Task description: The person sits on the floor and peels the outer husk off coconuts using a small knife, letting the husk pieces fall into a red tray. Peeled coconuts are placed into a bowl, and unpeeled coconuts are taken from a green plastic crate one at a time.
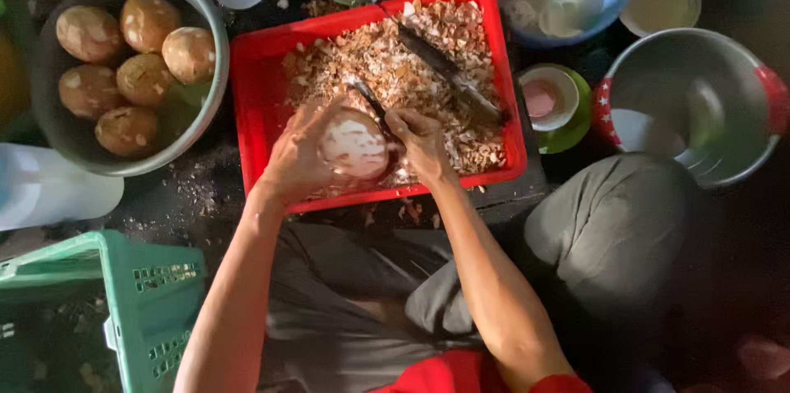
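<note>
Peeled coconut [355,146], mostly white with brown flecks left, sits cupped in the left hand [298,158] over the red tray [255,105] of shavings, while the right hand [421,142] grips a small knife [370,103] against it. The blade could slip toward the holding fingers (the rounded flesh looks slick). Unpeeled coconuts [132,60] wait in a metal basin [45,125] at left.
</note>
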